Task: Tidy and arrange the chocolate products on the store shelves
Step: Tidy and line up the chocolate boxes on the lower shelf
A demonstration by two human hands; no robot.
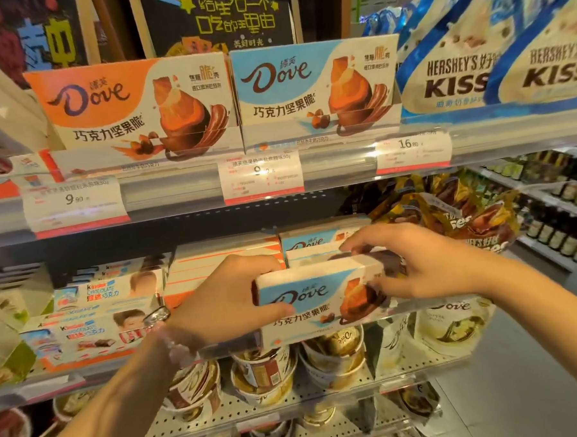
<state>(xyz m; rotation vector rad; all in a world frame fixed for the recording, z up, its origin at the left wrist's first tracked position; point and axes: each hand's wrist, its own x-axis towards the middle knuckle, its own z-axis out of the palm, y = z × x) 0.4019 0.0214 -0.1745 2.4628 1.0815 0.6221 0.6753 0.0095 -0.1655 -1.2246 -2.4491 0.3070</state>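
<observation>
Two hands hold one blue Dove box (318,297) at the near edge of the middle shelf (88,372). Its long side runs left to right. Your left hand (224,298) grips the left end, and your right hand (416,261) pinches the right end. More blue boxes (311,242) sit just behind it, farther in. I think you slide it straight back, keeping it level.

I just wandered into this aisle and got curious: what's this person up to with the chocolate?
A person is tidying a store shelf. Both hands hold one blue Dove box at the front of the middle shelf: the left hand grips its left end and the right hand its right end. More Dove boxes sit stacked behind it, with Kinder boxes to the left.
</observation>
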